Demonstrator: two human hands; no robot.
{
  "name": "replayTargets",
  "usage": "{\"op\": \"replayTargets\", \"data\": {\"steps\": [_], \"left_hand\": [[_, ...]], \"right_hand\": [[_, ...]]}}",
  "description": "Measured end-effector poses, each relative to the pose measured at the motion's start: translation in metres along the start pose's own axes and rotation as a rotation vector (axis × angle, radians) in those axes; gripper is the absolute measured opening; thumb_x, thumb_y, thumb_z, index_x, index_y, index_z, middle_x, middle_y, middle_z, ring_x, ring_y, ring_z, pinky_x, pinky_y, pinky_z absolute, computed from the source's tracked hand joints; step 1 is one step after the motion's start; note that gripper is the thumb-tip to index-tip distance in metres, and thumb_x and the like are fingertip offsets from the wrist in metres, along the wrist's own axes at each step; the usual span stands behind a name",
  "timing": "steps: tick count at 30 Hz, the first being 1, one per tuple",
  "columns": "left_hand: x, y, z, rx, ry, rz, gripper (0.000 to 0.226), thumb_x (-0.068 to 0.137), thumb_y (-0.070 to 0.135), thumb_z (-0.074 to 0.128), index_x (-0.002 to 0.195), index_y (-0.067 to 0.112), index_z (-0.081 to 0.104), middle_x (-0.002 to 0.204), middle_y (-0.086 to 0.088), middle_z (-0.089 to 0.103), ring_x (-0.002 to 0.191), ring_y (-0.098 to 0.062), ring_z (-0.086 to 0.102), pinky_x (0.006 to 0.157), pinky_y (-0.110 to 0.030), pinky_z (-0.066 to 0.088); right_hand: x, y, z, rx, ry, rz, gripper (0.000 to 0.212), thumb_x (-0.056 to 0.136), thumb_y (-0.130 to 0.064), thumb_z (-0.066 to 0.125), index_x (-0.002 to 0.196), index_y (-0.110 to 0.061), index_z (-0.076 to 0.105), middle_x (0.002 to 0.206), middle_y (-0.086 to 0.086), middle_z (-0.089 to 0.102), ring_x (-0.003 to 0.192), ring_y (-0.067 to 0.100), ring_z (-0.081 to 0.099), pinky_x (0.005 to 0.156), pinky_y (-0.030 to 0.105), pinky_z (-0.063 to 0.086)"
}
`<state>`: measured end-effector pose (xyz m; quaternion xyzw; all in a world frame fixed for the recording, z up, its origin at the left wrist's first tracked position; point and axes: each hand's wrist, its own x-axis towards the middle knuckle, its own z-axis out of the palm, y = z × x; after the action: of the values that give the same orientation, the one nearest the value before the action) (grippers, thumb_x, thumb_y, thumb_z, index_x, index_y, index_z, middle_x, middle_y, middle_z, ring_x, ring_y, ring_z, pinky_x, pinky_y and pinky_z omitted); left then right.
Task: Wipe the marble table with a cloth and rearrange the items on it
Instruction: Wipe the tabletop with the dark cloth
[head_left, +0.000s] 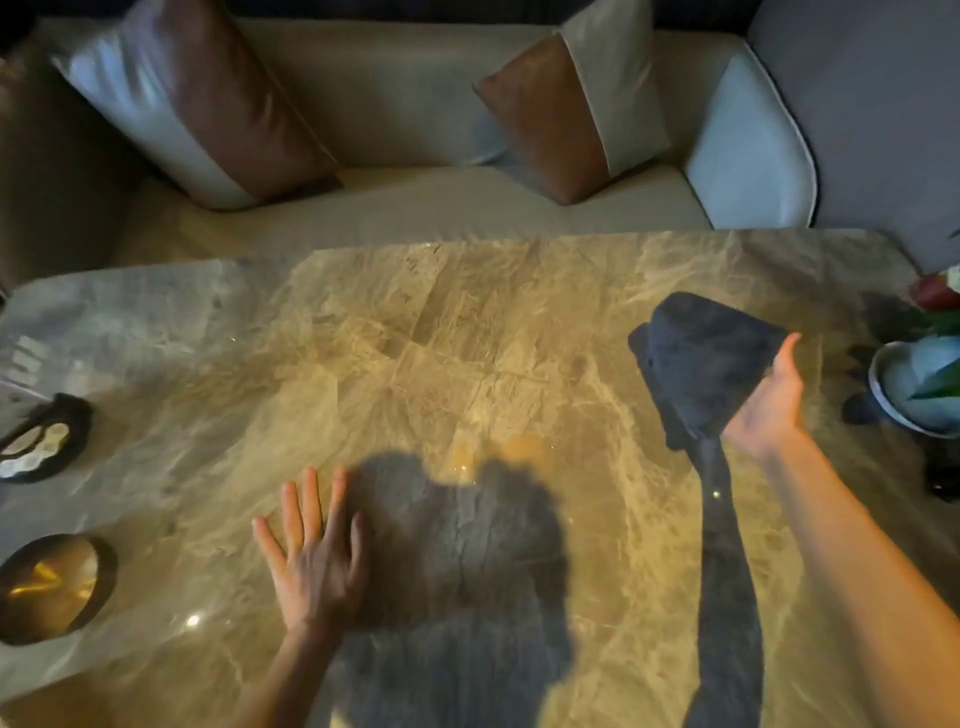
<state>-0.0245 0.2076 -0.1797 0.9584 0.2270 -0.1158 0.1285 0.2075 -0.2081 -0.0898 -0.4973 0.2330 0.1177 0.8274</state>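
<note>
Marble counter (415, 332) during wiping, seen from above. The right hand (769, 402) grips a dark blue terry cloth (706, 358), bunched into a thick pad and held toward the right end of the counter; whether the pad touches the stone or hovers just above it cannot be told. The left hand (317, 561) lies flat on the counter, fingers spread wide and holding nothing, well apart from the cloth on its near left.

Risk, as a judgement: the cloth is near a pale blue ceramic vase (914, 384) with red flowers (935, 293), which stands at the counter's right edge, just beyond the right hand. A wide sweep to the right could knock the vase and tip it, since it looks top-heavy with stems. A small dark object (945, 475) beside the vase could likewise be pushed off the edge.

Far from the cloth, at the left edge, sit a round dish with a gold, reflective inside (52, 587) and a dark oval tray with pale, shell-like inlays (44, 441); both would need lifting to wipe beneath them.

The stone is polished, beige with grey veining, and glossy enough to show glints. The cloth is soft and matte. Beyond the counter's far edge, a cream sofa (415, 114) carries brown-and-white cushions (208, 104).
</note>
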Motion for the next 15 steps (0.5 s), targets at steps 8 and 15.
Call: {"op": "replayTargets", "data": {"steps": [8,15], "left_hand": [[0.007,-0.01,0.02,-0.048,0.102,0.002,0.067,0.088,0.051,0.023,0.153,0.036,0.013,0.164,0.004,0.008,0.152,-0.018,0.002,0.121,-0.058,0.001],[0.009,-0.01,0.019,-0.102,0.129,0.017,0.069,0.087,0.047,0.026,0.154,0.031,0.017,0.163,0.001,0.013,0.152,-0.021,0.011,0.119,-0.06,0.005]], "right_hand": [[0.011,0.111,0.006,-0.706,0.22,-0.202,0.046,0.097,-0.052,0.045,0.126,-0.021,0.062,0.136,0.0,0.059,0.128,0.014,0.053,0.106,0.025,0.041],[0.002,0.144,0.021,-0.792,0.304,-0.468,0.032,0.1,-0.035,0.048,0.073,-0.031,0.064,0.076,-0.013,0.062,0.078,-0.002,0.054,0.075,0.019,0.045]]}}
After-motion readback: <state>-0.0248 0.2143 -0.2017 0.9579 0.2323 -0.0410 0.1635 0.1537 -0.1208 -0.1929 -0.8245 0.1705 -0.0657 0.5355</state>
